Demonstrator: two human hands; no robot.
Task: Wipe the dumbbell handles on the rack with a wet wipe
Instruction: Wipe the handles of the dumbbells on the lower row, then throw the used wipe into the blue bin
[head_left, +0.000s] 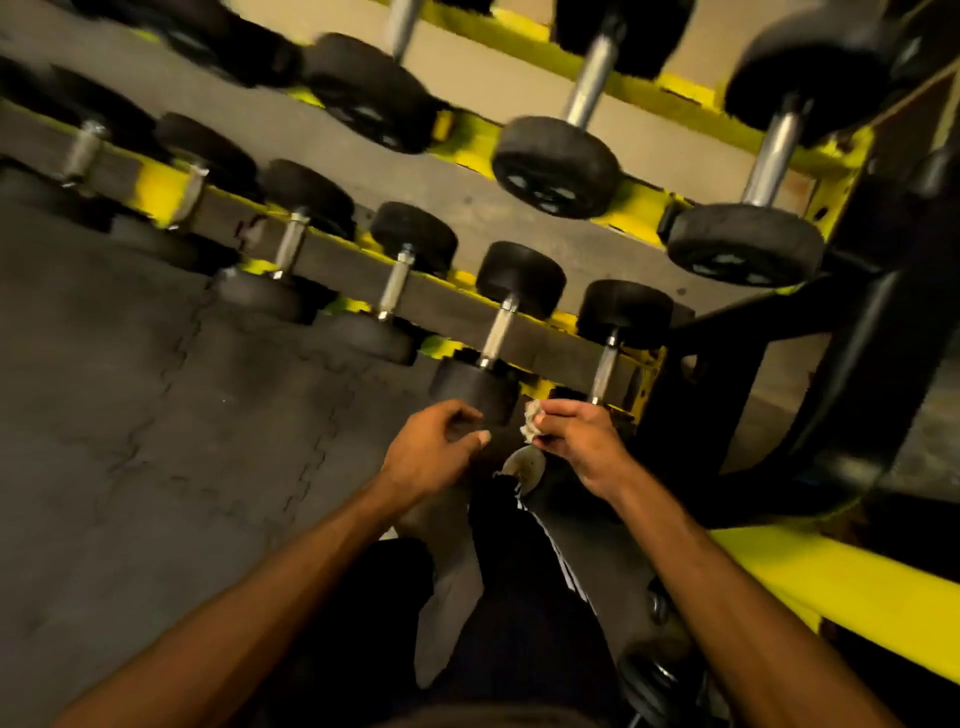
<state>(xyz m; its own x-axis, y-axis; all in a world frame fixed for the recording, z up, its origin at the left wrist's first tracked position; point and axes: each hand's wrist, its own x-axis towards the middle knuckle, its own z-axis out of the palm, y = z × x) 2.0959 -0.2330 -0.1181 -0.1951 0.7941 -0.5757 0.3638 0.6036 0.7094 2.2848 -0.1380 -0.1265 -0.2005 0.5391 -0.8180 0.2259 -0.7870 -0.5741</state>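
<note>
- Hands up front, and we see the left hand (431, 452) hanging low before the rack (680, 85), fingers loosely curled, thumb out, nothing in it.
- Over to the right hand (582, 441): it pinches the wet wipe (531, 423) between thumb and fingertips, and the wipe is a crumpled whitish wad.
- We find that wipe just beside the near head of the second dumbbell (475, 389) on the lower tier, and near the bottom end of the rightmost handle (605, 366).
- It is not on the metal of that handle; the wipe sits off to its left.
- We cannot tell whether the wad touches the black head next to it.
- Along the lower tier we count a row of small dumbbells running away to the left, black heads and bare silver bars lying across the yellow rails.
- Up on the upper tier we see bigger dumbbells (558, 166), blurred.
- Below the hands we catch a pale shoe (524, 467) on the grey floor mat (130, 415), and dark trousers (519, 613) with white stripes.
- Far right, we see a black frame leg (857, 364) slanting down beside a yellow beam (831, 577).
</note>
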